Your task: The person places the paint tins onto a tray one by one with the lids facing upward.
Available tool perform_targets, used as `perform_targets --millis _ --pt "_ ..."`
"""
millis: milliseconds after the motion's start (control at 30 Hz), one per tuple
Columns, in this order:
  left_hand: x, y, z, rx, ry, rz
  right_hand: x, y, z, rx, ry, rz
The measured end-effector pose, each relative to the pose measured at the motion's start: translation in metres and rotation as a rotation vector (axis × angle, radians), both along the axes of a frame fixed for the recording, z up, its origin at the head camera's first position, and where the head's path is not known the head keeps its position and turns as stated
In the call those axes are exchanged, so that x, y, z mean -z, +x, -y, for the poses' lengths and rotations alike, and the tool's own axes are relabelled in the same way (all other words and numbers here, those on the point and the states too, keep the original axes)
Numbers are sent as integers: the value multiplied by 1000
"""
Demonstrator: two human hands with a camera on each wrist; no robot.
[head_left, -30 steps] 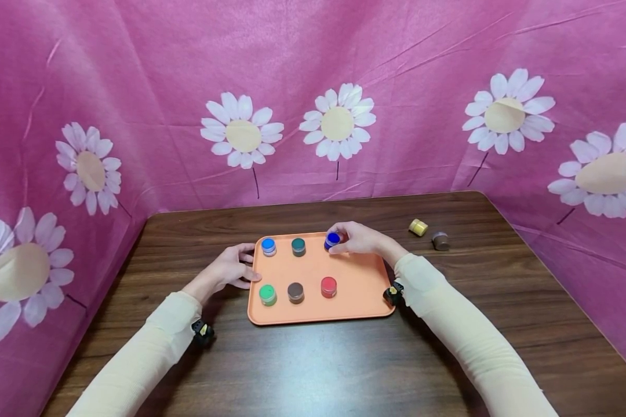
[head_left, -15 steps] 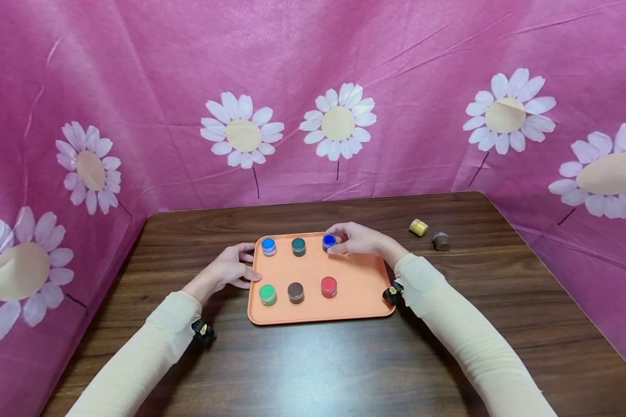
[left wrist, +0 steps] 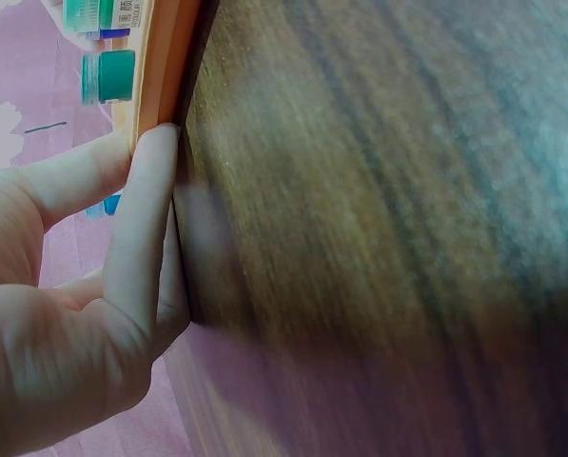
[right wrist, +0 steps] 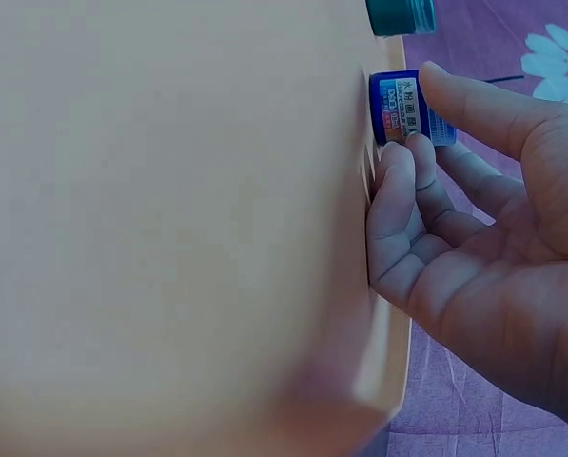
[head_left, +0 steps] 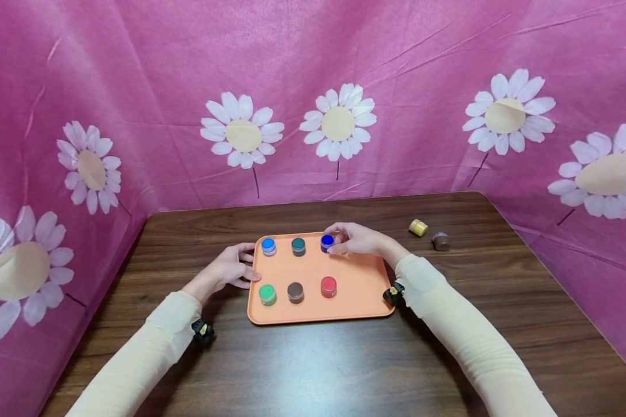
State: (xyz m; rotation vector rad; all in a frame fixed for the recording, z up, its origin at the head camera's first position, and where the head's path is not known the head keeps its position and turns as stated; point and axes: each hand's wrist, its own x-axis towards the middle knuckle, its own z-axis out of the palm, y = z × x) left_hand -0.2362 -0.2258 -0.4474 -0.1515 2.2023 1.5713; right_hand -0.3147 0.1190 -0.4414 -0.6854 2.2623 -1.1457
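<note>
My right hand point(head_left: 362, 238) pinches a dark blue paint jar point(head_left: 327, 242) between thumb and fingers at the far side of an orange tray point(head_left: 362, 281). In the right wrist view the jar point(right wrist: 402, 107) stands at the tray floor, its printed label showing. Left of it in the back row are a dark green jar point(head_left: 298, 247) and a light blue jar point(head_left: 268, 247). A green jar point(head_left: 268, 294), a brown jar point(head_left: 295, 292) and a red jar point(head_left: 328, 286) form the front row. My left hand point(head_left: 230, 267) grips the tray's left edge, thumb over the rim.
On the wooden table point(head_left: 313, 370), right of the tray, a yellow jar point(head_left: 418, 227) and a grey-brown jar point(head_left: 440, 241) lie close together. A pink cloth point(head_left: 292, 46) with white daisies hangs along the back and sides of the table.
The dark blue jar has shifted slightly left in my right hand's fingers, into line with the back row. My left hand stays at the tray's edge.
</note>
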Motion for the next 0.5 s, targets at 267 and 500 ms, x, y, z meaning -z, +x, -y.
perform_targets --millis 267,500 --pt "2 -1 0 1 -5 -2 -2 2 0 -4 -1 11" --pt "2 -1 1 -1 -8 -1 0 1 0 2 -1 9"
